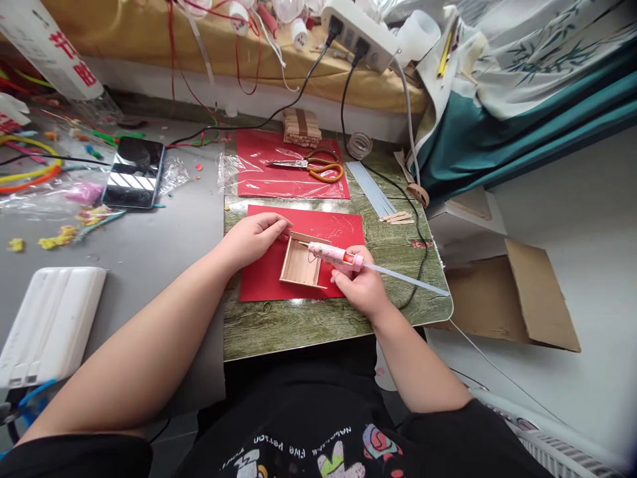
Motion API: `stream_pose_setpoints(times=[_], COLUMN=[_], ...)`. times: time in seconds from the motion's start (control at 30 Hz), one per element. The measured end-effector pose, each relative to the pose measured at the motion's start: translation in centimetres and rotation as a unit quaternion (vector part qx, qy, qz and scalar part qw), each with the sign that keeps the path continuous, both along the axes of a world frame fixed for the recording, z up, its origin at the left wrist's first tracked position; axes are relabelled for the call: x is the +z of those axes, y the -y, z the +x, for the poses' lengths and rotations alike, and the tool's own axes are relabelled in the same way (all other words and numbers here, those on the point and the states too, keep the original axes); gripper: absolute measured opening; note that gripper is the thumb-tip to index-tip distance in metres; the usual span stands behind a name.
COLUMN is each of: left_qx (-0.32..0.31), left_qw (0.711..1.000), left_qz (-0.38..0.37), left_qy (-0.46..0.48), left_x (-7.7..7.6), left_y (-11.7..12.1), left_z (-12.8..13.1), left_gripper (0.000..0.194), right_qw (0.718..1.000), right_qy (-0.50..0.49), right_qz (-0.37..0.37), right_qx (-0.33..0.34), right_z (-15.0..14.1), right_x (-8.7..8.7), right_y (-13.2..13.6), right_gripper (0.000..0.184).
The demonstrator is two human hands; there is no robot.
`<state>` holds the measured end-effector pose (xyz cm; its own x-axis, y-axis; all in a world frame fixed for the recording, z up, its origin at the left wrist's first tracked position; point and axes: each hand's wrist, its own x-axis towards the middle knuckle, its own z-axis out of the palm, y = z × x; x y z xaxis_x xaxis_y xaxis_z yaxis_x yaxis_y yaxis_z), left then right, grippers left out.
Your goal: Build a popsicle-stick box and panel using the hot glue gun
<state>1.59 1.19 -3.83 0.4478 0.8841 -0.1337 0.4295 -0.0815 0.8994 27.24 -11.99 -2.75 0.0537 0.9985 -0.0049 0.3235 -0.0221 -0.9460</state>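
Note:
A pink hot glue gun (328, 253) lies in the grip of my right hand (365, 282), its nozzle pointing left over a small tray-like frame of wooden craft sticks (301, 265). A long translucent glue stick (405, 277) sticks out of the gun's back end. My left hand (259, 238) is at the frame's upper left corner, with thumb and fingertips pressed together; whatever they pinch is too small to make out. Beneath the frame is a red sheet (259, 285), with thin glue strands on its upper right part.
Behind are scissors (318, 164) on a wrapped red pack (253, 182) and a bundle of craft sticks (302, 126). Glue sticks (371, 189) and loose craft sticks (398, 217) lie right. A black cord (423, 245) runs along the table's right side. A phone (134, 172) is left.

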Motion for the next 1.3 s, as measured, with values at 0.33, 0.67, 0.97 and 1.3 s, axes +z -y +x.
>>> stream_pose_setpoints(times=[0.33,0.67,0.97,1.3], left_qx=[-0.033,-0.185,-0.181,-0.153], left_qw=[0.997,0.878,0.858,0.894], left_qz=[0.053,0.312,0.25,0.228], left_qy=[-0.048,-0.314,-0.41,-0.354], left_x=[1.5,7.1,7.2,6.8], left_y=[-0.1,0.5,0.2,-0.3], left_z=[-0.5,3.5,5.6,5.0], left_gripper=[0.036,0.027,0.025,0.014], right_qw=[0.972,0.919,0.91,0.908], right_qy=[-0.196,-0.358,-0.388,-0.393], right_qz=[-0.067,-0.074,-0.084,-0.093], right_qx=[-0.11,-0.146,-0.119,-0.109], right_z=[4.8,6.9,7.3,7.4], right_x=[-1.8,-2.7,-2.4,-2.3], right_y=[-2.6,-3.6,-3.3,-3.2], right_gripper=[0.038,0.038,0.042,0.043])
